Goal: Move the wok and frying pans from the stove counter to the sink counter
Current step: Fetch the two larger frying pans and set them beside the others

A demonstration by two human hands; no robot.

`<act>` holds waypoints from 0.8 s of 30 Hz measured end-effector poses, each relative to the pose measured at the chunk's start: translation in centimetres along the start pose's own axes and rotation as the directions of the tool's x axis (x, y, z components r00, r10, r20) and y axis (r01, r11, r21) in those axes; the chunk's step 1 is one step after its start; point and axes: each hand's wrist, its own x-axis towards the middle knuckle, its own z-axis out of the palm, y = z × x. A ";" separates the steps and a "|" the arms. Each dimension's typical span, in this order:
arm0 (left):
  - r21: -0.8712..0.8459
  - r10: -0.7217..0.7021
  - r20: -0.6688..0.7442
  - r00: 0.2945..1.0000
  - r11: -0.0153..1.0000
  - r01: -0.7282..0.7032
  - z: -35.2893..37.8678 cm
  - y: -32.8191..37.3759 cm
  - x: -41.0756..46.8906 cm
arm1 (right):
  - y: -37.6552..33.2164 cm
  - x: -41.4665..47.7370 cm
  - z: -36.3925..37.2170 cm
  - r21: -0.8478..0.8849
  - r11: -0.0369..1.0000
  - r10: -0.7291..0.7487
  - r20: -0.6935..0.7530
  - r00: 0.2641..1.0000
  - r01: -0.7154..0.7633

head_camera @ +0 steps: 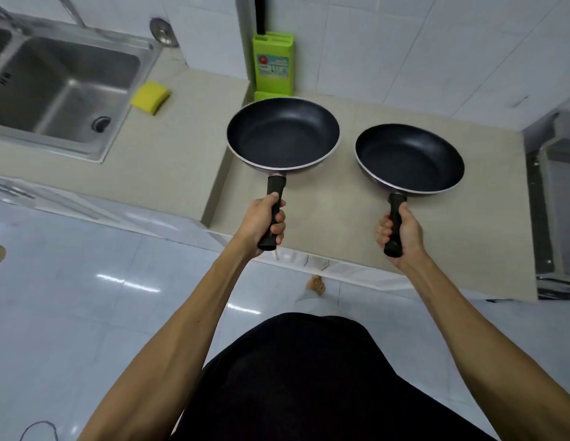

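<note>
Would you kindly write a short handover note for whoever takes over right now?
Left hand: closed on the larger pan's handle.
Right hand: closed on the smaller pan's handle.
Both pans are empty, above the counter between stove and sink.
Done: both pans in hand.
Left: set them on the counter beside the sink, near the yellow sponge. No wok in view.

A beige worktop point(169, 160) is bending around a corner below the white wall tiles. A steel sink point(64, 87) is sitting in its left part, and a yellow sponge point(150, 97) is lying just beside the sink. A green knife block point(272, 66) is standing at the back, against the wall.
</note>
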 end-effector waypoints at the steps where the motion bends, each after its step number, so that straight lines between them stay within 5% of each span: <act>1: -0.020 0.007 0.002 1.000 1.000 -0.007 -1.0 -0.3 -1.1 | 0.7 -1.1 0.4 -0.016 1.000 -0.009 0.012 1.000 0.009; 9: -0.066 0.119 -0.031 0.992 0.990 -0.121 -11.5 -2.7 -8.7 | 7.9 -8.9 4.2 -0.149 0.986 -0.047 0.155 0.987 0.070; 24: -0.235 0.222 -0.272 0.936 0.928 -0.288 -29.1 -1.9 -15.3 | 18.9 -12.1 17.7 -0.422 0.905 0.122 0.381 0.916 0.055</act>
